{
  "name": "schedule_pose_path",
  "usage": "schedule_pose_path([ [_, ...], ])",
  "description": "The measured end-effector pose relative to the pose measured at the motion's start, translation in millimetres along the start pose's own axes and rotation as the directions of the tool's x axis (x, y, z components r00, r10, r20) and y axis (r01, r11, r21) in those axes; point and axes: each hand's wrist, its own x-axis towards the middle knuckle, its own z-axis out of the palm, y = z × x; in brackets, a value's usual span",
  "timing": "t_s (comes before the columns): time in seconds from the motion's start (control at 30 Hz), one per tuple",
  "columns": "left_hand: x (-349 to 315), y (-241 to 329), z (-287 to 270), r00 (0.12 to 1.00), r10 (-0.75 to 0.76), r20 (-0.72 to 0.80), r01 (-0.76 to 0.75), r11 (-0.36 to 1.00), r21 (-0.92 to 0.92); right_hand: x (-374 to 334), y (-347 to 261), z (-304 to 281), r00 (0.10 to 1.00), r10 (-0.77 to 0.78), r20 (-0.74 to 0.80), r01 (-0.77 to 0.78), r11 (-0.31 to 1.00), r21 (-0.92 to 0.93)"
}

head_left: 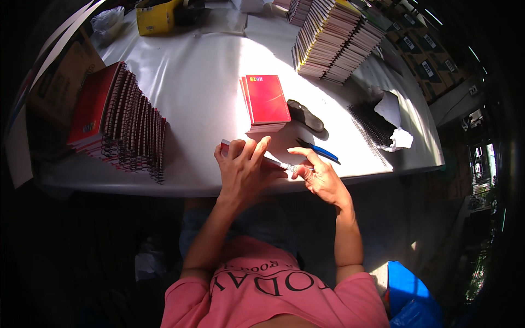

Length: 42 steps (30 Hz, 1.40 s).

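My left hand [240,167] is closed around a small red-edged notebook [225,145], which is tilted almost edge-on at the table's near edge. From its right end a pale wire spiral [291,168] sticks out. My right hand [322,177] has its thumb and curled fingers at that spiral, with the index finger stretched above. Most of the notebook is hidden behind my left hand. Just beyond lies a stack of red notebooks [267,99] with loose covers on top. Pliers with blue handles [324,152] rest to its right, beside a dark oblong object [306,116].
Spiral-bound red notebooks [95,104] stand piled at the left. A tall notebook stack [333,41] rises at the back right. Black wire spirals [367,124] and crumpled white paper [402,140] lie at the right. A yellow box [155,19] sits at the far left.
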Motion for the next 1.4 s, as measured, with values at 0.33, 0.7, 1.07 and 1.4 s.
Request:
schedule_pose_path([
  [0.33,-3,-7,1,0.998,0.06,0.03,-0.058,0.996,-0.067,1,1,12,0.887,-0.392,-0.245,0.317,0.901,-0.295],
  [0.7,4,-2,-8,0.997,0.04,0.072,-0.034,0.996,-0.078,0,6,19,0.747,-0.599,-0.289,0.447,0.774,-0.448],
  [1.07,-4,-7,-7,0.999,0.006,0.033,-0.002,0.992,-0.127,-1,-4,10,0.952,-0.284,-0.116,0.249,0.937,-0.246],
  [1.4,-1,-12,-14,0.997,0.066,0.032,-0.06,0.986,-0.155,68,35,-49,0.936,-0.292,-0.199,0.079,0.723,-0.686],
])
